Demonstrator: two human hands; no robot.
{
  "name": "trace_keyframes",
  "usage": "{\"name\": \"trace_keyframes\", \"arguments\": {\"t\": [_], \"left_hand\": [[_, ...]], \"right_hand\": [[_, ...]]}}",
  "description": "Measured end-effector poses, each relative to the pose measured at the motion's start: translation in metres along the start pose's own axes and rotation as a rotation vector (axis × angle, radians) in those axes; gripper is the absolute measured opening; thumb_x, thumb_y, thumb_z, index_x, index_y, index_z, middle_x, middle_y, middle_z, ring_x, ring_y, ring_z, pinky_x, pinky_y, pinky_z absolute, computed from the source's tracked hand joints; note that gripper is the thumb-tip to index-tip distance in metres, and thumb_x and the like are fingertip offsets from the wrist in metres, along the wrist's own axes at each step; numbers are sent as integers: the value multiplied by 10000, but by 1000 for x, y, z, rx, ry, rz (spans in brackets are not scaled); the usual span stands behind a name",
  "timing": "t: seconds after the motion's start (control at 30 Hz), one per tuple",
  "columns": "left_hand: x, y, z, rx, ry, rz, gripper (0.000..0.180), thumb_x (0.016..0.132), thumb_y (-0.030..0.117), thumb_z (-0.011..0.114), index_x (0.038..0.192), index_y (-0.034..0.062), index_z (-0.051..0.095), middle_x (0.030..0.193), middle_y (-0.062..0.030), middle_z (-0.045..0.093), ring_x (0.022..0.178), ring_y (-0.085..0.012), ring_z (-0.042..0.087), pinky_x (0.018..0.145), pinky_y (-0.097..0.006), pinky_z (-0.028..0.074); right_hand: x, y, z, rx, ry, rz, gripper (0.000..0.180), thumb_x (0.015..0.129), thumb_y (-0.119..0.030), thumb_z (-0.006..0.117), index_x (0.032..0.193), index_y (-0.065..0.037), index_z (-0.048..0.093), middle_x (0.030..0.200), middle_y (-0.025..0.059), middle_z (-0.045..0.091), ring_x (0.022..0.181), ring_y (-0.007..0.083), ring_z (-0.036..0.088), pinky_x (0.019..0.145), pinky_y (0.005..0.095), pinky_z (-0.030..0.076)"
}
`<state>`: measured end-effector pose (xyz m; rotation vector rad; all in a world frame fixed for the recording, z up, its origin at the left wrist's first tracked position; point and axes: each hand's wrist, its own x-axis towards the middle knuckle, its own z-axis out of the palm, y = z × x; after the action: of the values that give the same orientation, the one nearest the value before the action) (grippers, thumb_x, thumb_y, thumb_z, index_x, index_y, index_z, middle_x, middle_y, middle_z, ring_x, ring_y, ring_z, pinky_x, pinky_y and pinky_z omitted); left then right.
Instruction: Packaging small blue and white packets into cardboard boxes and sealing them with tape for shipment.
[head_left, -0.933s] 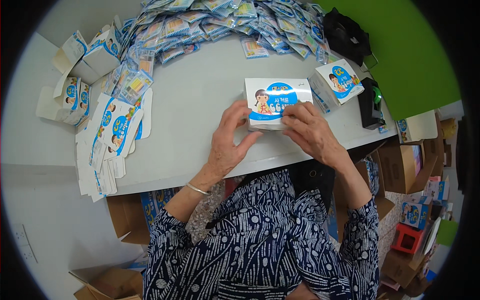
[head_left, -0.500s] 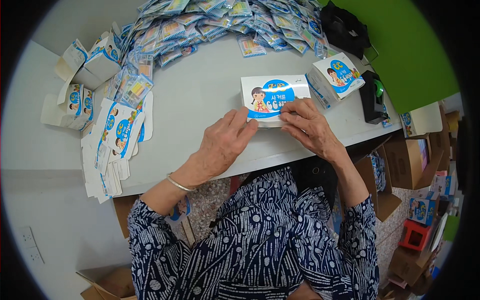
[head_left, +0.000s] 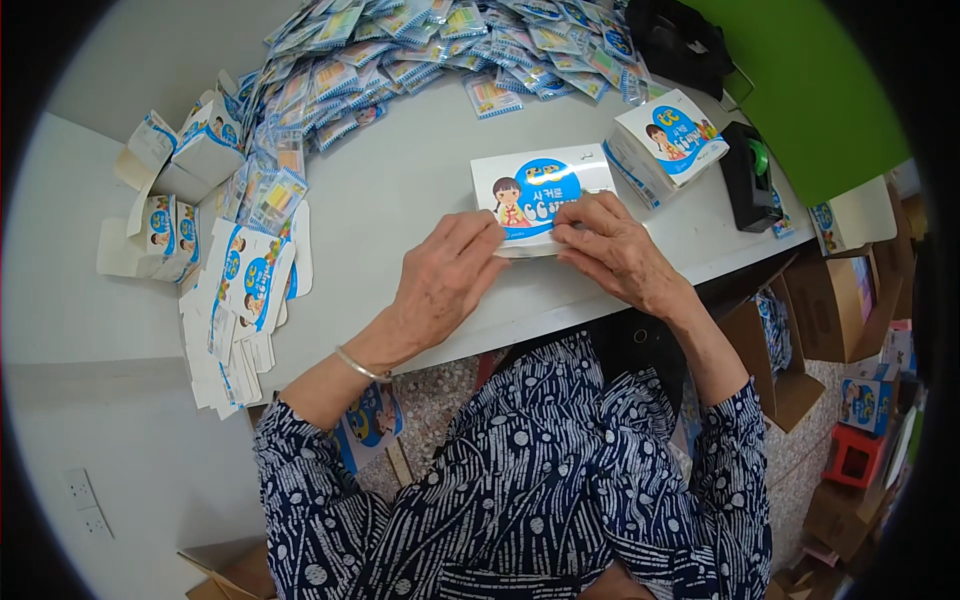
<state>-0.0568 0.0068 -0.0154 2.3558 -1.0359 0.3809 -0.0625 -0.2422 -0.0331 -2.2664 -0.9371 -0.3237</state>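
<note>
A small white carton (head_left: pixel 540 180) with a blue oval and a cartoon child printed on it lies in front of me on the table. My left hand (head_left: pixel 450 270) has its fingers pressed together at the carton's near left corner, the thumb along the near edge. At the near right part of that edge, my right hand (head_left: pixel 620 255) pinches with curled fingers and thumb. Both hands touch the carton; the fingers hide part of its front edge. A second, similar carton (head_left: pixel 670 135) stands just beyond it to the right.
Many small clear packets (head_left: pixel 400 60) are heaped along the table's far side. Flattened cartons (head_left: pixel 245 280) lie at the left, beside open cartons (head_left: pixel 165 240). A black tape dispenser (head_left: pixel 745 185) and a black bag (head_left: pixel 680 45) are at the right. Cardboard boxes (head_left: pixel 830 300) stand below the table.
The whole view has shifted slightly. Both hands stay at the carton's near edge, with the fingers barely moved.
</note>
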Motion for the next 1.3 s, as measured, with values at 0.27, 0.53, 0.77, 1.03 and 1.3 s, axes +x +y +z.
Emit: {"name": "trace_keyframes", "arguments": {"t": [0.27, 0.53, 0.77, 1.03, 1.3], "left_hand": [[-9, -8, 18, -46, 124, 39, 204, 745, -21, 704, 932, -12, 623, 1009, -83, 611, 942, -281, 597, 742, -356, 527], [-6, 1, 17, -43, 114, 4, 260, 726, -23, 728, 968, -2, 636, 1049, -114, 619, 978, -300, 602, 795, -365, 513], [21, 32, 46, 202, 125, 126, 387, 736, 83, 743, 1093, -7, 626, 1111, -133, 617, 1041, -317, 592, 861, -390, 503], [17, 21, 73, 167, 236, 103, 240, 779, -22, 668, 1018, -1, 680, 1087, -142, 666, 1000, -309, 640, 851, -390, 505], [21, 25, 72, 178, 251, 123, 197, 789, -3, 691, 985, 15, 680, 1025, -120, 677, 923, -282, 648, 788, -368, 503]], "right_hand": [[-16, 15, -11, -53, 92, 37, 264, 776, -69, 722, 1020, -50, 623, 1167, 68, 590, 1094, 304, 532, 913, 411, 464], [-23, 30, 5, 87, 221, 10, 220, 774, -58, 720, 979, -53, 640, 1133, 66, 622, 1072, 283, 542, 912, 395, 453], [-23, 29, 15, 70, 325, -15, 211, 763, -30, 716, 958, -51, 637, 1101, 77, 628, 1044, 293, 568, 897, 388, 449], [-37, 17, -4, -115, 412, -46, 307, 772, -107, 725, 1043, -39, 597, 1145, 111, 597, 1096, 311, 546, 926, 427, 431], [-139, 104, -131, -844, 920, 556, 326, 834, -167, 693, 1090, 20, 618, 1101, 169, 610, 967, 284, 578, 750, 362, 482]]}}
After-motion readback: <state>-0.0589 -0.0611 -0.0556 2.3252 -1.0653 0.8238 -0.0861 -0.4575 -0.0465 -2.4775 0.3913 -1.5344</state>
